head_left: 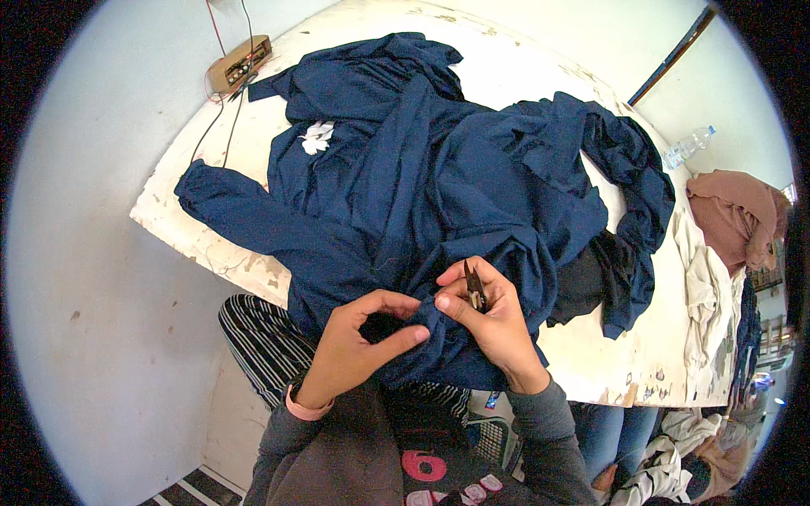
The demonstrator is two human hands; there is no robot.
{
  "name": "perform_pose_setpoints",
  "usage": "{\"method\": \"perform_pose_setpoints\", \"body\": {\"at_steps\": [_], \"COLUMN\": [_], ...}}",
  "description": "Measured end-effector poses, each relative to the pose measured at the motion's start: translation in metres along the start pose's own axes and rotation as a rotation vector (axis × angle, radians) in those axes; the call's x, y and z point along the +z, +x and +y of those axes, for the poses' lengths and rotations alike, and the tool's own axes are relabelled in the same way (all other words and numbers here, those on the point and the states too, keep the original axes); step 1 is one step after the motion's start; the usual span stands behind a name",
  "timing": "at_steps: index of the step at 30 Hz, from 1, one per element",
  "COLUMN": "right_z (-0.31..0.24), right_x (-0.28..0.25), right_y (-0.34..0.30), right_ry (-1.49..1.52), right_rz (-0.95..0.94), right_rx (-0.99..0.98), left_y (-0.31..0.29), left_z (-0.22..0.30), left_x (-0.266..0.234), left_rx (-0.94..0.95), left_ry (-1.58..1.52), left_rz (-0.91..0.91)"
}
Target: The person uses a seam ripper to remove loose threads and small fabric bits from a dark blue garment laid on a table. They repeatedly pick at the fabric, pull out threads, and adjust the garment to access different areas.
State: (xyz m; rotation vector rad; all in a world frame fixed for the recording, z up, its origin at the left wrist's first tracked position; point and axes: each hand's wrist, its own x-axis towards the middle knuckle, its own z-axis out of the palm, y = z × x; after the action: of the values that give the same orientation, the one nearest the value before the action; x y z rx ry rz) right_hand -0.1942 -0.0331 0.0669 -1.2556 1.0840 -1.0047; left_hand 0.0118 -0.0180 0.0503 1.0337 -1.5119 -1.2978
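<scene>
The right hand [485,316] gripped small, dark, pointed metal snips [473,285], handles mostly hidden; the left hand [359,344] touched bunched navy-blue cloth [489,169], whether pinching I couldn't tell.

Cloth [354,190] on table [650,346]; scrap [317,137] on cloth's left; bottle [690,147] right; box [240,65] behind left.

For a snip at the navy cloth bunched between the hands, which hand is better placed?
Probably the right hand: it holds the dark snips close to the bunched navy cloth, though they point away from it. The left hand holds no tool.
</scene>
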Motion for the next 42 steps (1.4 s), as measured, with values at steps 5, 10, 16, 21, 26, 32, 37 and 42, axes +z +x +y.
{"method": "perform_pose_setpoints", "body": {"at_steps": [5, 10, 16, 21, 26, 32, 37, 42], "right_z": [-0.010, -0.036, -0.037, -0.031, -0.024, -0.018, -0.020, -0.031], "right_x": [0.008, 0.008, 0.018, 0.021, 0.028, 0.031, 0.034, 0.040], "right_y": [-0.014, -0.036, -0.038, -0.035, -0.032, -0.032, -0.034, -0.041], "right_ry": [-0.516, -0.808, -1.042, -1.010, -0.977, -0.965, -1.015, -1.217], "right_rz": [0.366, 0.338, 0.251, 0.266, 0.290, 0.325, 0.310, 0.395], "right_rx": [-0.300, -0.484, -0.513, -0.535, -0.516, -0.512, -0.510, -0.607], "left_y": [0.001, 0.003, 0.001, 0.000, 0.000, 0.000, 0.000, 0.000], "left_z": [-0.005, -0.006, -0.007, -0.014, -0.019, -0.021, -0.021, -0.022], "left_x": [0.001, 0.002, 0.003, 0.002, 0.007, 0.011, 0.012, 0.012], "left_rx": [-0.212, -0.221, -0.171, -0.125, -0.088, 0.038, 0.104, 0.191], "left_ry": [-0.261, -0.323, -0.278, -0.304, -0.315, -0.076, 0.095, 0.210], "left_rz": [0.032, 0.043, 0.038, 0.043, 0.131, 0.299, 0.352, 0.410]}}
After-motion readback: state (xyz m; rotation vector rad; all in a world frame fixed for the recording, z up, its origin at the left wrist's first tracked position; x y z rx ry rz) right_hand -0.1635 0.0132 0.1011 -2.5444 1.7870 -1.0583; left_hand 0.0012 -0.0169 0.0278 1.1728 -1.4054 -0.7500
